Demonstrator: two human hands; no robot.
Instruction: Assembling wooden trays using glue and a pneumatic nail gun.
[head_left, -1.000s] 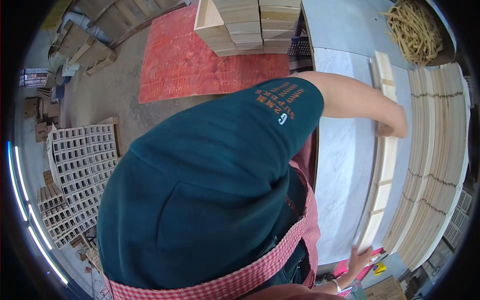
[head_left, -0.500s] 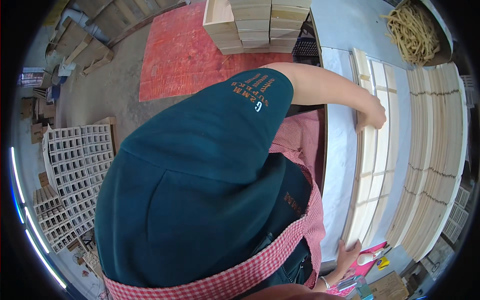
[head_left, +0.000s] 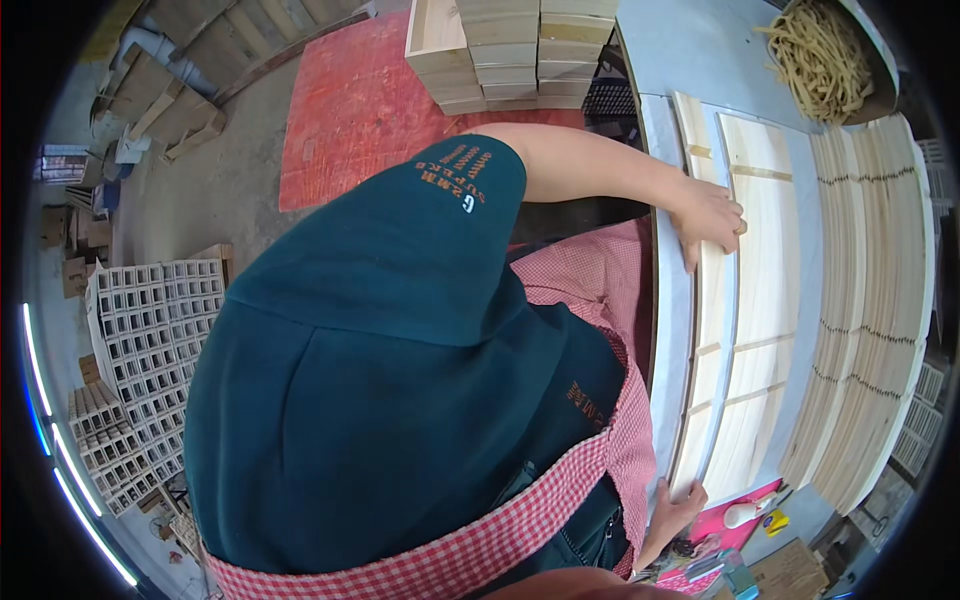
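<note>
A long narrow wooden strip [head_left: 707, 375] with grooves cut across it lies lengthwise on the pale worktable [head_left: 672, 300]. My left hand [head_left: 710, 220] is closed over its far part, thumb on the near side and fingers over the top. At the strip's lower end, my right hand [head_left: 678, 508] grips it between thumb and fingers. Just right of the strip, apart from it by a thin gap, lies a wider pale board [head_left: 765, 280] with matching cross grooves. Neither hand touches that board.
A tall row of grooved boards [head_left: 865, 250] is stacked along the right. Tan bands [head_left: 820, 65] fill a container at the far corner. Wooden boxes [head_left: 500, 55] stand stacked on a red sheet [head_left: 350, 110]. A white bottle [head_left: 740, 515] lies near the table's lower end.
Both hands have shifted left with the narrow strip, toward my body. A gap has opened between it and the wider board, whose face shows more fully.
</note>
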